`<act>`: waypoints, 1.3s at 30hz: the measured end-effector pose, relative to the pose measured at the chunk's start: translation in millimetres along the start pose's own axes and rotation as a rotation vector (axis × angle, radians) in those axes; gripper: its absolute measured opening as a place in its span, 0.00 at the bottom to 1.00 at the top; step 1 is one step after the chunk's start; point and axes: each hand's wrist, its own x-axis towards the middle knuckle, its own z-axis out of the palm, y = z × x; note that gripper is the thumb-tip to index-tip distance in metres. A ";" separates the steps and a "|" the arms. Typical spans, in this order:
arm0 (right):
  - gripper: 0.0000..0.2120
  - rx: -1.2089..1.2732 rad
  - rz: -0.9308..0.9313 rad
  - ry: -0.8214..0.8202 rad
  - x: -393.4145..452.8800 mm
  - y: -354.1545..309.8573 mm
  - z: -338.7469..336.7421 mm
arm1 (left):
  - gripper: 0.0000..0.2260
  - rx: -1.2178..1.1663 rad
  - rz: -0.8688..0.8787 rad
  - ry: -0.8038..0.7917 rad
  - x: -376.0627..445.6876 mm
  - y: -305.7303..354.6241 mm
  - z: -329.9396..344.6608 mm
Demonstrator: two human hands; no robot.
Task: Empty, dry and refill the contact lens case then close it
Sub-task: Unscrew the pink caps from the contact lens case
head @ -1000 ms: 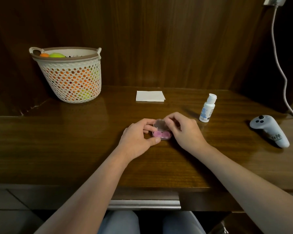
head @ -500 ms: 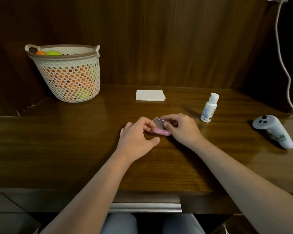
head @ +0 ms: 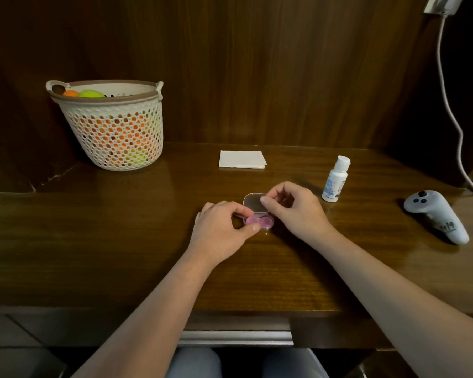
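Observation:
The pink contact lens case sits on the wooden table at its middle, with its clear hinged lid tilted up and back. My left hand pinches the left end of the pink base between thumb and fingers. My right hand pinches the lid's right edge. A small white solution bottle with a blue label stands capped to the right. A folded white tissue lies farther back.
A white mesh basket holding orange and green balls stands at the back left. A grey handheld controller lies at the right. A white cable hangs down the right wall. Wood panelling backs the table.
The lid stood open, dropped nearly flat on the pink base half a second ago, and is lifted up and back again now. Both hands stayed on the case.

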 end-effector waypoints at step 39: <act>0.11 -0.287 -0.042 -0.328 -13.5 -18.3 -23.7 | 0.13 -0.070 -0.018 0.015 -1.8 -0.6 -2.3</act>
